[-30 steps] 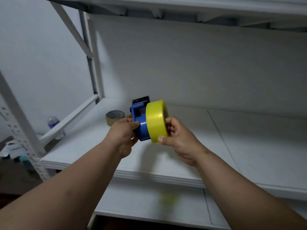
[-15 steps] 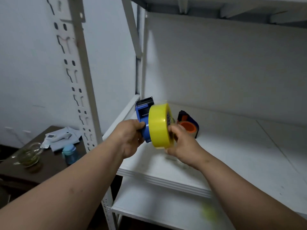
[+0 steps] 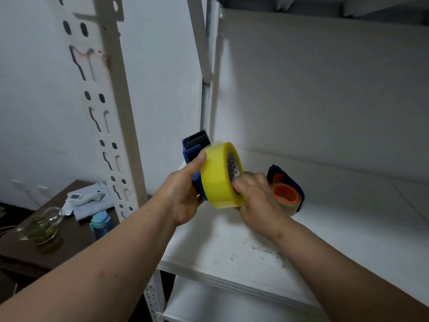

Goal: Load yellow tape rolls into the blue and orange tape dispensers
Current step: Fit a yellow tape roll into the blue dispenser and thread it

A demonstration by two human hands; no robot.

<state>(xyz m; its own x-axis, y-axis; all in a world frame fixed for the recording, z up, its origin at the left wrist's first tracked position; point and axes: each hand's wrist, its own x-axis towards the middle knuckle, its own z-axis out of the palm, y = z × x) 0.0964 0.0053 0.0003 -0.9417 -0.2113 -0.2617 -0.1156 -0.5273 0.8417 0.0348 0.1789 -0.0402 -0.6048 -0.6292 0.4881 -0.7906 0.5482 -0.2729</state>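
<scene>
I hold the blue tape dispenser (image 3: 193, 149) in the air above the front left corner of the white shelf (image 3: 325, 228). My left hand (image 3: 183, 194) grips its body, thumb up against the yellow tape roll (image 3: 217, 176) mounted on its side. My right hand (image 3: 257, 196) is closed on the roll's right face and lower edge. The dispenser's serrated black blade points up. Behind my right hand the orange-hubbed dispenser (image 3: 286, 191) lies on the shelf with a dark blue frame; a clear-looking roll sits around its hub.
A perforated white upright post (image 3: 111, 126) stands left of the shelf. Beyond it a dark side table (image 3: 69, 231) carries a glass jar (image 3: 40, 225), a blue-capped bottle (image 3: 101, 223) and a cloth with small devices. A lower shelf board (image 3: 220, 305) sits beneath.
The view swung left and closer to the shelf corner, bringing the orange dispenser and side table into sight. My left thumb rose onto the roll; my right hand shifted lower on the roll.
</scene>
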